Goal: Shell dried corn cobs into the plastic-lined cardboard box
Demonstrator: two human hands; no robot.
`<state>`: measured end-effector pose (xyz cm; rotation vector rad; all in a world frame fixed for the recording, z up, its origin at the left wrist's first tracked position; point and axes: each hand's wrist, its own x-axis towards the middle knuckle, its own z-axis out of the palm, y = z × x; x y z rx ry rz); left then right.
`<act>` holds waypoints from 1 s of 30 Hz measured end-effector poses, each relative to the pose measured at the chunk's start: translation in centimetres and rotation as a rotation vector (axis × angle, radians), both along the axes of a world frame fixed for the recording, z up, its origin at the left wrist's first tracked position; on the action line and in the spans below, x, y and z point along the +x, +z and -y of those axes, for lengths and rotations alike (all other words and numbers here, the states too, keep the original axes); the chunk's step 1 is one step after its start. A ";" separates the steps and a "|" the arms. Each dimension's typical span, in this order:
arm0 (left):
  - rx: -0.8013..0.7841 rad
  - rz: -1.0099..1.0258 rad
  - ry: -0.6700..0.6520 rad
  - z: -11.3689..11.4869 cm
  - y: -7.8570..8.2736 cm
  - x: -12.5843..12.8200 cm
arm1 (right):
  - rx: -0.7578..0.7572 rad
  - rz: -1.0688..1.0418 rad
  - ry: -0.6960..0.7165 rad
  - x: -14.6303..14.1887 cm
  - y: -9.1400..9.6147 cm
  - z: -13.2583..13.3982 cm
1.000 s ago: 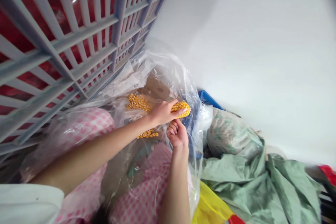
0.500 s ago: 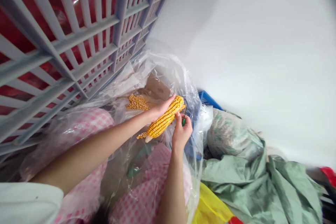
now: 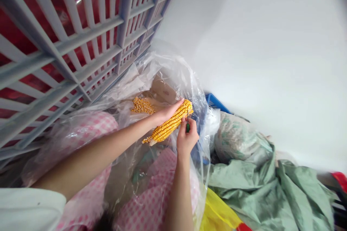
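My left hand (image 3: 170, 111) is closed round a yellow corn cob (image 3: 169, 127), which lies slanted with its far end up and to the right. Between the fingers of my right hand (image 3: 187, 135) is a screwdriver (image 3: 188, 127) with a green handle and a thin dark shaft. The shaft points up against the cob's right side near its far end, where a few kernels stick out. Loose kernels (image 3: 142, 105) lie heaped behind my left wrist, on a clear plastic sheet (image 3: 187, 79) spread around and over my lap. More kernels hang at the cob's near end.
A tall grey slatted crate (image 3: 89, 54) with red contents rises on the left. A white wall (image 3: 260, 50) stands behind. To the right are a blue basket (image 3: 217, 103), a stuffed whitish sack (image 3: 240, 137), green cloth (image 3: 260, 191) and a yellow bag (image 3: 217, 209).
My right hand has turned the screwdriver, so its shaft has moved left from beside the cob onto the cob's side. The cob has shifted slightly to the right.
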<state>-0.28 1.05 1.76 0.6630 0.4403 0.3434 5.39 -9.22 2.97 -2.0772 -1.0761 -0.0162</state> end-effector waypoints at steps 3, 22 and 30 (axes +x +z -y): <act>0.325 -0.097 0.198 0.3 0.0 -0.3 | 0.060 -0.097 -0.102 -0.6 -0.2 -0.5; -0.153 0.034 -0.198 -0.3 0.9 -0.5 | 0.106 -0.257 -0.126 1.1 0.5 0.1; 0.009 0.049 -0.137 0.0 -0.6 -0.1 | 0.094 -0.168 -0.175 1.1 0.4 -0.2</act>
